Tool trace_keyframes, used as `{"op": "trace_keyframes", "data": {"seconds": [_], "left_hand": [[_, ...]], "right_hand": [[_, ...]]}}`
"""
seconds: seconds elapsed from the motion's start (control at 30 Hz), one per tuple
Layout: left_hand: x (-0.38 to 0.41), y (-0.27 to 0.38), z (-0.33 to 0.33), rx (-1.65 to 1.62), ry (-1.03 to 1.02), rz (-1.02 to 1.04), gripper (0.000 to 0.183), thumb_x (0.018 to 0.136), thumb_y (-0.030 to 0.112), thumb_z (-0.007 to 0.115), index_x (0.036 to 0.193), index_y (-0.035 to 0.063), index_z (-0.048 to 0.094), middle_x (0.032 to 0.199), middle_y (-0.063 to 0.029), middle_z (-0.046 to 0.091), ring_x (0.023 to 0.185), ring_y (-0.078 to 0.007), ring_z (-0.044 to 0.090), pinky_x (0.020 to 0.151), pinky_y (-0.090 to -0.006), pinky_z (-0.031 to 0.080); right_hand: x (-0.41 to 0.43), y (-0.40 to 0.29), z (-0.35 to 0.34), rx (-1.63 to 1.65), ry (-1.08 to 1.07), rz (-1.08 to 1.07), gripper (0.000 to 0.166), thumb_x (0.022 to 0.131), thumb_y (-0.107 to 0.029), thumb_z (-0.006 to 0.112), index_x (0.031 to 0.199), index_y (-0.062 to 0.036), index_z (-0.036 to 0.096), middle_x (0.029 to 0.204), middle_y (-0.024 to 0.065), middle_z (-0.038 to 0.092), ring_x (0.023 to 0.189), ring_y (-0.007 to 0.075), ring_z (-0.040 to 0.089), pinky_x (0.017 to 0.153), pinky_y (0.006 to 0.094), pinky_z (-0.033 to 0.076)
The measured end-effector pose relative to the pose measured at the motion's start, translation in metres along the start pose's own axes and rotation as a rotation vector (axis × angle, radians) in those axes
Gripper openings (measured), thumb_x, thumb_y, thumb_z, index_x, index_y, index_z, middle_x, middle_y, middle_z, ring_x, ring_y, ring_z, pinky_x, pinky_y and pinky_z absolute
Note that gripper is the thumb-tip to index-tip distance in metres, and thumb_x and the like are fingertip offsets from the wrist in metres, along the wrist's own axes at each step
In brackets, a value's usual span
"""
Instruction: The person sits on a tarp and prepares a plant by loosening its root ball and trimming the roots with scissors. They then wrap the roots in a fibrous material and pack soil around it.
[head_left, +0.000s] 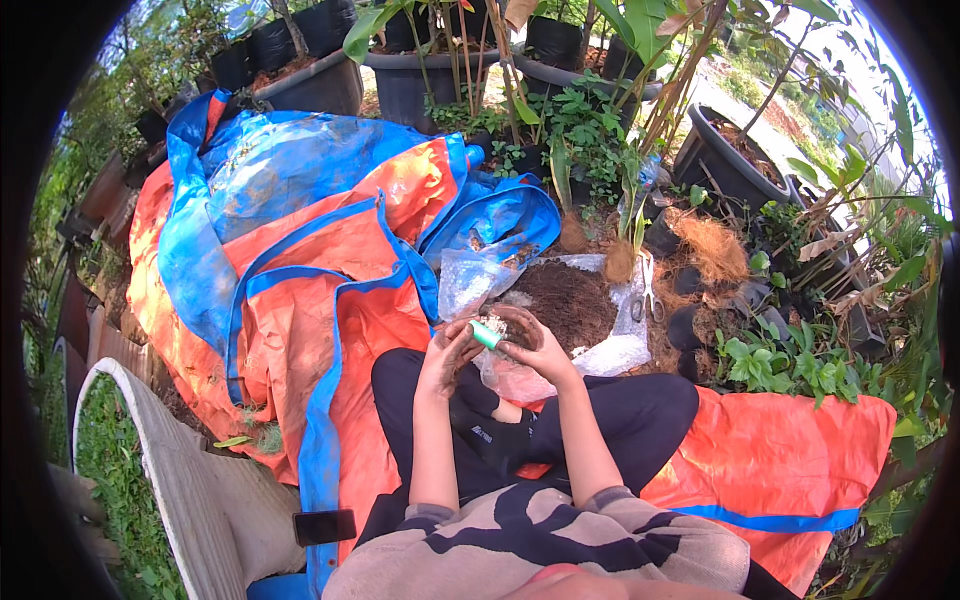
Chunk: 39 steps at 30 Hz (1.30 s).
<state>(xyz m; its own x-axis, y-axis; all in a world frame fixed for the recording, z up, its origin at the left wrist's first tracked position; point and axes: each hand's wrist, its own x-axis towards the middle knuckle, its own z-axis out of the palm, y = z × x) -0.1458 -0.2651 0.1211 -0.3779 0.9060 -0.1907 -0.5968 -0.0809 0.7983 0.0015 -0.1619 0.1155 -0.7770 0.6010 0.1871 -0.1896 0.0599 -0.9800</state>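
Both hands meet above my crossed legs, around a small light-green cylinder (486, 334) that looks like a spool of thread. The fingers of my left hand (448, 358) grip its left end, and my right hand (541, 346) has its thumb and fingers at the other end. Dark soil coats my fingers. Just beyond the spool, partly hidden by my hands, is some whitish grainy material. A heap of dark brown soil (574, 300) lies on bubble wrap (615, 356) in front of me. Scissors (648, 289) lie at its right edge, beside a plant with a fibre-wrapped root ball (619, 261).
A crumpled orange and blue tarpaulin (300, 247) spreads left and under me. Loose coconut fibre (709, 244) and small black pots (682, 330) are at right. Large black planters (412, 86) stand behind. A phone (324, 527) lies near a curved grey slab (187, 480).
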Motion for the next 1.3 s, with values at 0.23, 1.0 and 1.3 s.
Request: {"op": "trace_keyframes", "data": {"seconds": [0.23,1.0,1.3], "left_hand": [[-0.029,0.020,-0.016,0.111,0.095,0.173,0.026,0.081,0.012,0.061,0.102,-0.0003,0.052,0.097,-0.0073,0.057,0.088,-0.0144,0.058,0.079,-0.0272,0.049],[-0.160,0.038,-0.078,-0.045,0.210,0.392,0.029,0.078,0.003,0.061,0.105,-0.0001,0.051,0.101,-0.0093,0.056,0.100,-0.0204,0.055,0.090,-0.0332,0.045],[-0.163,0.031,-0.078,-0.219,0.205,0.485,0.025,0.080,0.002,0.059,0.104,-0.0015,0.051,0.104,-0.0132,0.055,0.100,-0.0249,0.056,0.091,-0.0347,0.046]], "right_hand": [[0.009,-0.030,0.048,-0.352,0.084,-0.267,0.025,0.066,-0.005,0.068,0.090,-0.0021,0.061,0.097,0.0109,0.056,0.095,0.0241,0.054,0.083,0.0331,0.043],[0.032,-0.037,0.158,0.317,-0.339,0.130,0.011,0.083,-0.009,0.057,0.090,-0.0004,0.055,0.085,0.0062,0.062,0.076,0.0108,0.056,0.068,0.0229,0.043],[0.029,-0.015,0.162,0.432,-0.265,0.184,0.011,0.085,-0.014,0.056,0.089,-0.0041,0.055,0.074,0.0007,0.059,0.061,0.0061,0.051,0.053,0.0177,0.037]]}}
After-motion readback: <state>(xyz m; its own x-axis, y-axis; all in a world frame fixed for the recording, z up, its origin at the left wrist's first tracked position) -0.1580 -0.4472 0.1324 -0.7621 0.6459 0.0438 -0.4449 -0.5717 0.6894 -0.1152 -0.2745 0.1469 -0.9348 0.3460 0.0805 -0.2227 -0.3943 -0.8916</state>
